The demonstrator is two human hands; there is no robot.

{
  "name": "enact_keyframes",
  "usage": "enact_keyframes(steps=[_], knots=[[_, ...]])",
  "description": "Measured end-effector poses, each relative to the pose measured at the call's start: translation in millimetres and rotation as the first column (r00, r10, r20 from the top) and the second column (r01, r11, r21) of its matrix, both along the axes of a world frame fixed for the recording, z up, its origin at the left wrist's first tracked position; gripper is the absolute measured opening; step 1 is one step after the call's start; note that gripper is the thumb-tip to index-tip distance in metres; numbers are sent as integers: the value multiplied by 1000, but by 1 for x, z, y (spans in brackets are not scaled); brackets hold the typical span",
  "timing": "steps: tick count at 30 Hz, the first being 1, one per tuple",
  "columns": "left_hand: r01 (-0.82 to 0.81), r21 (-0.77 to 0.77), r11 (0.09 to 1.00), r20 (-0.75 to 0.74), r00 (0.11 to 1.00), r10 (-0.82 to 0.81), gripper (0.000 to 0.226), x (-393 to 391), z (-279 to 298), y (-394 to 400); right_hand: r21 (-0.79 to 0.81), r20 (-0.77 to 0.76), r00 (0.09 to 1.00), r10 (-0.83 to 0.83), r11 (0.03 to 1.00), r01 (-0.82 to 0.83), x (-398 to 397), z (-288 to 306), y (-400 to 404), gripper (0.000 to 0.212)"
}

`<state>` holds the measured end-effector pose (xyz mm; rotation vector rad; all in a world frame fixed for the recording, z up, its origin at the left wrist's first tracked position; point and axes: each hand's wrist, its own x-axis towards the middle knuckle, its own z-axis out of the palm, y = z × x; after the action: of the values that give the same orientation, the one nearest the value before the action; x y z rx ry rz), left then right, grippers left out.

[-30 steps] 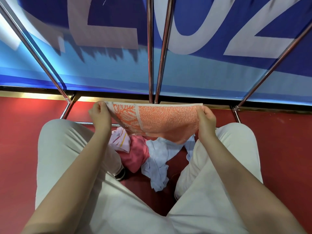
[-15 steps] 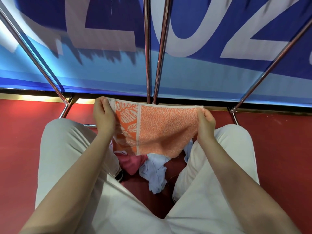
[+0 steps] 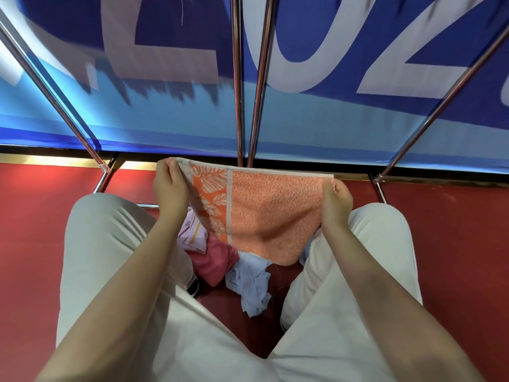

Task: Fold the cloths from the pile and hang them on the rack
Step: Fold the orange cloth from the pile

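Between the person's knees, above the red floor (image 3: 41, 244), an orange towel (image 3: 270, 213) is hanging spread out, its top edge pulled straight. At its left corner the left hand (image 3: 170, 188) is pinching the hem, and at its right corner the right hand (image 3: 336, 201) is doing the same, each grip closed on the cloth. Below the towel, a pile is lying on the floor: a striped white cloth (image 3: 192, 235), a pink cloth (image 3: 214, 263) and a pale blue cloth (image 3: 253, 282). Beyond the hands, the rack's metal rods (image 3: 239, 106) are rising in front of a blue banner (image 3: 316, 128).
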<state>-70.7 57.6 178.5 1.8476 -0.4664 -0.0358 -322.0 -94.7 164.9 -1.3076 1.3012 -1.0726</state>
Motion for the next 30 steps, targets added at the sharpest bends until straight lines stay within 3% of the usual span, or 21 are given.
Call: enact_keyframes(steps=[2, 7, 10, 13, 15, 20, 23, 27, 30], knots=[[-13, -30, 999, -61, 998, 11, 26, 2, 0, -2, 26, -16, 1000, 8, 1000, -7, 3, -3, -1, 32], [-14, 40, 999, -2, 1000, 14, 26, -4, 2, -4, 142, -177, 983, -36, 988, 62, 13, -8, -2, 30], [-21, 85, 996, -119, 992, 31, 30, -9, -3, -9, 222, -287, 957, 42, 975, 23, 22, -7, 1, 32], [-33, 46, 998, -407, 912, 49, 36, -17, -10, -18, 262, -204, 972, 117, 963, -61, 38, -7, 12, 31], [-14, 8, 1000, -480, 877, 17, 38, -27, -10, -23, 262, -144, 974, 173, 956, -131, 51, -7, 21, 24], [173, -43, 984, -421, 890, -175, 29, -54, -4, -34, 208, -11, 964, 265, 944, -257, 74, 2, 40, 26], [258, -67, 964, -406, 875, -262, 30, -68, -4, -40, 167, 33, 962, 271, 948, -273, 82, 9, 47, 16], [277, -144, 950, -405, 859, -312, 24, -78, 0, -46, 111, 71, 954, 292, 948, -298, 89, 12, 52, 11], [272, -190, 943, -399, 857, -327, 22, -84, -1, -49, 66, 15, 953, 302, 951, -303, 93, 12, 54, 18]])
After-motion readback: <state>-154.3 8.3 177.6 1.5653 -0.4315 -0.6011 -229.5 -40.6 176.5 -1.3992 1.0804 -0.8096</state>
